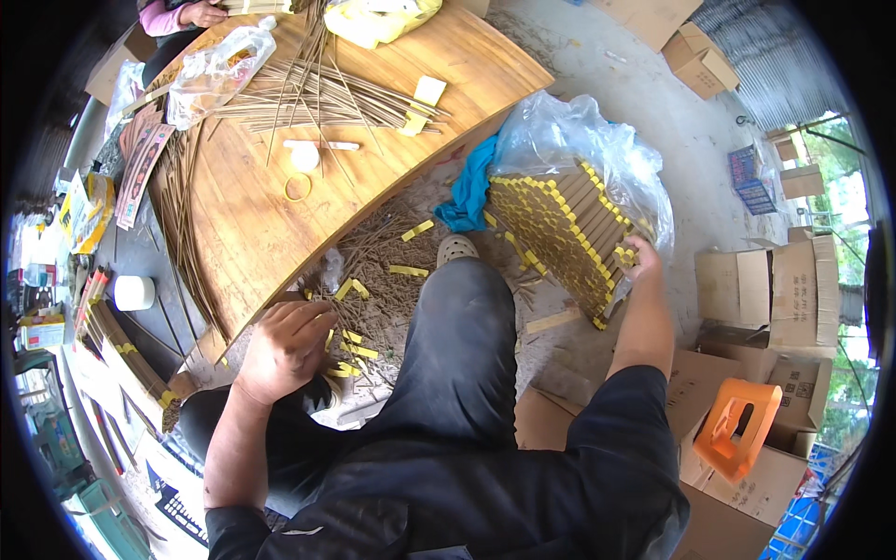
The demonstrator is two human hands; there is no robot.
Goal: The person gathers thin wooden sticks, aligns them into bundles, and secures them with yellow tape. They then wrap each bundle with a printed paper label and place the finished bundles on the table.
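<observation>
So the person's right hand (637, 259) is at the far right end of a big stack of brown tubes (551, 215) with yellow tips, fingers curled in around a few of those tips. That arm reaches forward and out to the right, elbow slightly bent. The left hand (285, 343) hangs just off the table edge, fingers bent and loosely bunched, back of the hand up, forearm rising from the lower left. Can't tell whether it's pinching anything.

The tubes sit on the right, partly inside a big clear bag (597, 135) bunched up behind them, with a blue cloth (471, 191) right alongside. Yellow paper bits (408, 271) and brown scraps litter the floor near the person's shoe (456, 248).

On the wooden table (401, 154) there's a clear bag with something orange inside (224, 70), a yellow bag (381, 21), a heap of thin sticks (299, 103) and a yellow ring (297, 187). A white tub (134, 293) is off to the left; can't see into it. Cardboard boxes (770, 289) crowd the right side, plus an orange plastic piece (739, 429). Someone else's hand (203, 13) is at the far end of the table.
</observation>
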